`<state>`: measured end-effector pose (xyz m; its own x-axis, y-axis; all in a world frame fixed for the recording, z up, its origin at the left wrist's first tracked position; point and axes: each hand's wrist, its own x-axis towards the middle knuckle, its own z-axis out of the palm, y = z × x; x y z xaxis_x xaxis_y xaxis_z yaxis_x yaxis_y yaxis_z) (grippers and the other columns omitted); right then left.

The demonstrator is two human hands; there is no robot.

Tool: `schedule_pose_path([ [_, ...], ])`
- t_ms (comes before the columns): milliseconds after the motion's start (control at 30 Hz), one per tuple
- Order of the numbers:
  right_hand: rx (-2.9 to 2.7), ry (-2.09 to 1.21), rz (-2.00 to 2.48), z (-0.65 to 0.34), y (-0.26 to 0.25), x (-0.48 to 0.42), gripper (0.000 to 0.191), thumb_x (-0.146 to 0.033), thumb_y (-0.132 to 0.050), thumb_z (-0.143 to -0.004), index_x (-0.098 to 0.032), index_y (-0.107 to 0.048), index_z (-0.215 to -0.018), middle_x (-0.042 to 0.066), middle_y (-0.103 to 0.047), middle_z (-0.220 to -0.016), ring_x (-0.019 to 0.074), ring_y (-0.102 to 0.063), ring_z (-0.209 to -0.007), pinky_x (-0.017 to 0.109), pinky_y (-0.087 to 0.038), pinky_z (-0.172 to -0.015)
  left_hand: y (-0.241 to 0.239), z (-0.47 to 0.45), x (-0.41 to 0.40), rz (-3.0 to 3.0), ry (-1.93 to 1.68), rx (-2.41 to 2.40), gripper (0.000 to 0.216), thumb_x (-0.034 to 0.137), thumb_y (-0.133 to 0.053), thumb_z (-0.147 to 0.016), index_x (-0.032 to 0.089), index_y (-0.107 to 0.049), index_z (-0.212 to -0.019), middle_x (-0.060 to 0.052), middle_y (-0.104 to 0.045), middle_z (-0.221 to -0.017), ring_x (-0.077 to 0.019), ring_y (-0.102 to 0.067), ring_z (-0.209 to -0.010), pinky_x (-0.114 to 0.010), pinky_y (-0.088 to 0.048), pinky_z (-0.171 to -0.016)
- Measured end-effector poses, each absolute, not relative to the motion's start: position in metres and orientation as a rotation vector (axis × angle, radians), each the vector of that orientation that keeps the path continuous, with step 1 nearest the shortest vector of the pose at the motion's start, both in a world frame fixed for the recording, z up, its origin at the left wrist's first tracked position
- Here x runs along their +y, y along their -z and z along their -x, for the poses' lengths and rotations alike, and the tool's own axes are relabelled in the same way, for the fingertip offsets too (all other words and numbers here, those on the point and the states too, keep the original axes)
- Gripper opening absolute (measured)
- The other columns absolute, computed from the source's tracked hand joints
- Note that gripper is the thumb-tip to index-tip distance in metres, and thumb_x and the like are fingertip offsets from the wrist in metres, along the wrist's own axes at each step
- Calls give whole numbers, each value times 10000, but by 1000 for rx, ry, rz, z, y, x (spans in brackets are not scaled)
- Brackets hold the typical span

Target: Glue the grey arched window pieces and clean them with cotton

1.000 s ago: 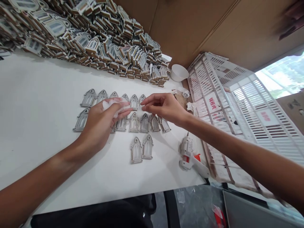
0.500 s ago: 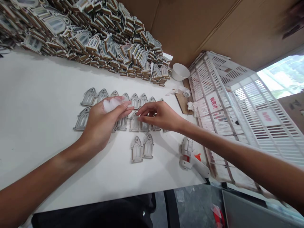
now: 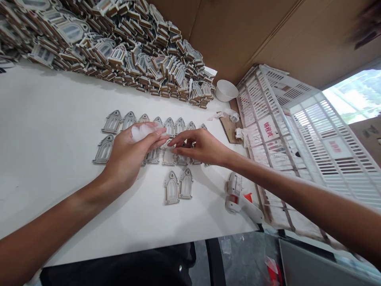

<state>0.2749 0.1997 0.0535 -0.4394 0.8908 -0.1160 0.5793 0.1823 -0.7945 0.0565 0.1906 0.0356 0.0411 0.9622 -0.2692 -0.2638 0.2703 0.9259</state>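
My left hand [image 3: 131, 149] is closed around several thin translucent white pieces [image 3: 143, 130], which show above its palm and fingers. My right hand [image 3: 201, 147] reaches in from the right with thumb and forefinger at a translucent white piece [image 3: 168, 154], low over one of the small arched window frames. These grey-white frames lie flat in two rows on the white table, and my hands hide part of both rows. One frame [image 3: 104, 150] is left of my left hand. Nearer to me two more frames lie side by side, a left one [image 3: 172, 188] and a right one [image 3: 186, 184].
A large heap of arched frames [image 3: 119, 51] covers the back of the table [image 3: 59, 119]. At right are a white bowl [image 3: 226, 90], a scrap of brown board [image 3: 229, 129], a white glue gun [image 3: 235, 192] and a white plastic crate [image 3: 268, 131]. Cardboard [image 3: 232, 31] stands behind.
My right forefinger has stretched a little to the left, and its tip is farther from the thumb. More of the white piece shows over the frame. My left hand has shifted slightly right.
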Motion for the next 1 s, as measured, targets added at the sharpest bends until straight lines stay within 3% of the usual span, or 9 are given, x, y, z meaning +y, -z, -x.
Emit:
schedule_pose_path([
  [300, -2059, -1073, 1432, -274, -58, 200, 252, -332, -752, -987, -202, -865, -1172, 23, -800, -958, 125, -609, -696, 294, -500, -715, -31, -55, 192, -842, -1099, 1118, 365, 327, -961, -857, 202, -802, -1160, -72, -869, -1151, -267, -832, -1152, -333, -652, -1130],
  [533, -1824, -1108, 1360, -274, -57, 202, 357, -457, -782, -998, -195, -837, -1235, 84, -820, -1203, 136, -657, -742, 286, -545, -679, -33, -58, 187, -911, -943, 1074, 388, 354, -1001, -796, 202, -813, -1100, -83, -876, -1027, -280, -864, -988, -377, -705, -1015],
  [833, -1818, -1099, 1367, -288, -68, 217, 394, -474, -845, -950, -174, -851, -1206, 66, -815, -1004, 143, -665, -727, 286, -557, -664, -32, -56, 184, -945, -889, 1069, 436, 434, -1017, -777, 224, -808, -1098, -89, -879, -1027, -297, -867, -966, -422, -707, -1009],
  [1000, -1882, -816, 1484, -330, -75, 250, 291, -426, -858, -900, -150, -872, -990, 91, -830, -1004, 146, -659, -712, 304, -547, -657, -31, -55, 186, -826, -903, 1033, 340, 418, -973, -844, 222, -808, -1067, -108, -876, -1134, -298, -859, -1054, -375, -690, -1049],
])
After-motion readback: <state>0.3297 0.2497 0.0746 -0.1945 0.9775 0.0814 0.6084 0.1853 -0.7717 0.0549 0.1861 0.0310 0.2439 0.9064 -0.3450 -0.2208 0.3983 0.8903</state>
